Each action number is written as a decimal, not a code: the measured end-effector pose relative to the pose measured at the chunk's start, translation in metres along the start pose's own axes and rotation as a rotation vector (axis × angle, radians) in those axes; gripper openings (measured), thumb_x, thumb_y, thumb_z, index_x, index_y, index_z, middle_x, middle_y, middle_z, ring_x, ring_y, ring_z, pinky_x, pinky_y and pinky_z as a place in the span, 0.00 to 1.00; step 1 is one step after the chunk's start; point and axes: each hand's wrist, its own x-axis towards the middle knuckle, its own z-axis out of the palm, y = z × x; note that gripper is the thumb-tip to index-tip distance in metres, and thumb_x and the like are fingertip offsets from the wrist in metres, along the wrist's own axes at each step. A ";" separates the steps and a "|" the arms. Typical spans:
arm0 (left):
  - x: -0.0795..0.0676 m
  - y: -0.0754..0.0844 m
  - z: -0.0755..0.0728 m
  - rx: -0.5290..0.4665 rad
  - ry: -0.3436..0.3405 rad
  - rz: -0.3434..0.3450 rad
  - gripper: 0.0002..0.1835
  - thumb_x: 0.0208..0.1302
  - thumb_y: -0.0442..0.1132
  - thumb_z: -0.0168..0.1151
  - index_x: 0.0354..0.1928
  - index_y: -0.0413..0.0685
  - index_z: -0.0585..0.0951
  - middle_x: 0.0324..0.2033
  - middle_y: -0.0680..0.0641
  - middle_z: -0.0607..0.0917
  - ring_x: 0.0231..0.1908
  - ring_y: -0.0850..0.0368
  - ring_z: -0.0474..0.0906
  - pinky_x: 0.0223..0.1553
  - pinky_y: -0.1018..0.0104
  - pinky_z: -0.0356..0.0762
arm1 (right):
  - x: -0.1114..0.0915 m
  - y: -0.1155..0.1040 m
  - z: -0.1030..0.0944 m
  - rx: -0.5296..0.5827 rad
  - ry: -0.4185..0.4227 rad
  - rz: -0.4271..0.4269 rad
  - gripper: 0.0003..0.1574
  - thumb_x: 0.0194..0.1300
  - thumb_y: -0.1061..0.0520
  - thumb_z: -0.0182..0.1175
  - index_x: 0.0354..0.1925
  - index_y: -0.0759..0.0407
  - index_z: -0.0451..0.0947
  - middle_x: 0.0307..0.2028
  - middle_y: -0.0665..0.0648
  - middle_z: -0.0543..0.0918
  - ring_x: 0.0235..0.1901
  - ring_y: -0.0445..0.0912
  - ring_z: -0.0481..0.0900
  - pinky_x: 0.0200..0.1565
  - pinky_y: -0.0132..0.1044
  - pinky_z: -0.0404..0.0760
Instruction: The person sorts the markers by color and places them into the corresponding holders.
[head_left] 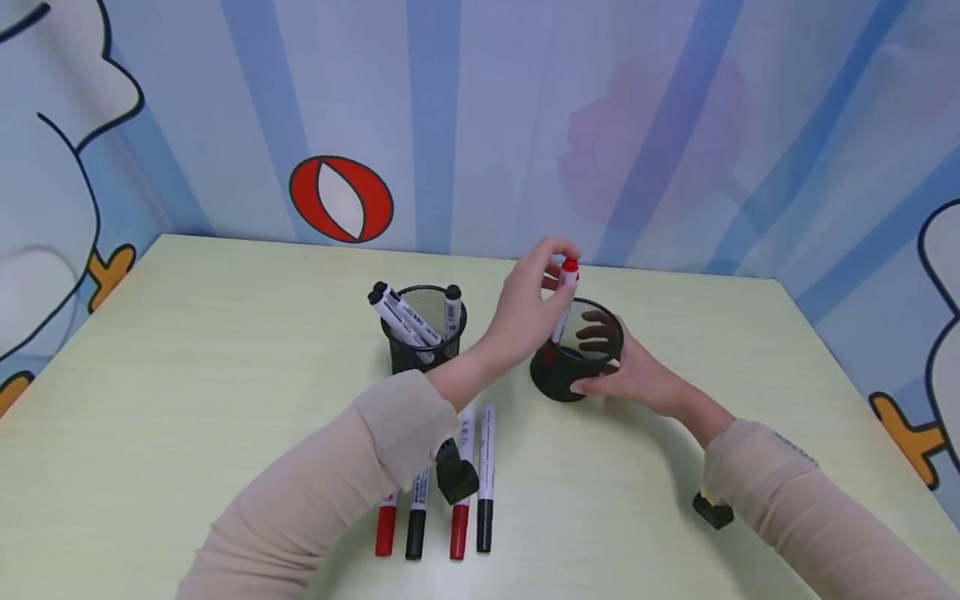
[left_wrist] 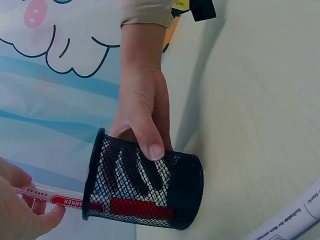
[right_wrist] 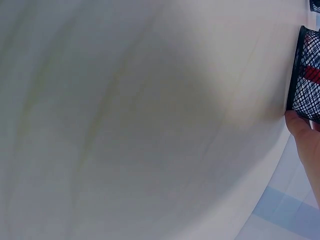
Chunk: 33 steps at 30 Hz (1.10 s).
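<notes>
My left hand [head_left: 536,304] pinches a red marker [head_left: 569,275] near its upper end. The marker's lower part is inside a black mesh pen cup [head_left: 558,379], and its red cap [left_wrist: 142,209] shows through the mesh in the left wrist view. With the thumb low on the near side and the fingers behind the mesh, my right hand [head_left: 637,371] grips that cup. The cup leans a little to the right in the head view. In the right wrist view, only part of the cup [right_wrist: 307,95] and the right thumb [right_wrist: 297,125] appear at the edge.
Left of it stands a second mesh pen cup [head_left: 423,360] with black markers [head_left: 401,321] in it. Several red and black markers [head_left: 486,467] lie side by side at the table's front, partly covered by my left sleeve [head_left: 322,492]. A printed curtain [head_left: 495,125] hangs behind the table.
</notes>
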 end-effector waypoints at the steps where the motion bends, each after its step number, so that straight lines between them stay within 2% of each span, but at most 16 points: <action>1: 0.000 -0.002 0.000 0.002 0.002 0.001 0.15 0.65 0.30 0.53 0.53 0.43 0.70 0.41 0.44 0.75 0.41 0.52 0.74 0.37 0.69 0.75 | 0.000 0.000 0.000 0.001 0.000 0.001 0.59 0.51 0.64 0.69 0.69 0.57 0.43 0.65 0.66 0.55 0.63 0.58 0.61 0.61 0.59 0.59; 10: -0.005 -0.014 0.005 0.022 0.007 -0.035 0.15 0.64 0.29 0.53 0.52 0.45 0.70 0.41 0.44 0.75 0.41 0.51 0.74 0.36 0.71 0.76 | 0.000 -0.001 0.000 0.000 0.000 0.023 0.58 0.51 0.64 0.69 0.69 0.57 0.42 0.66 0.63 0.55 0.63 0.58 0.60 0.61 0.60 0.59; 14: -0.005 -0.018 0.007 0.027 0.014 -0.029 0.15 0.64 0.28 0.54 0.51 0.45 0.71 0.41 0.43 0.75 0.42 0.50 0.74 0.36 0.70 0.76 | 0.000 -0.001 0.000 0.004 -0.002 0.023 0.59 0.51 0.64 0.69 0.69 0.56 0.42 0.65 0.63 0.55 0.63 0.58 0.60 0.61 0.60 0.59; 33: -0.005 -0.021 0.010 0.066 0.037 -0.060 0.15 0.63 0.28 0.55 0.51 0.45 0.71 0.42 0.42 0.75 0.42 0.51 0.74 0.42 0.68 0.76 | 0.001 0.000 0.000 0.019 0.004 0.017 0.59 0.51 0.64 0.69 0.69 0.56 0.42 0.66 0.63 0.54 0.63 0.58 0.59 0.61 0.60 0.58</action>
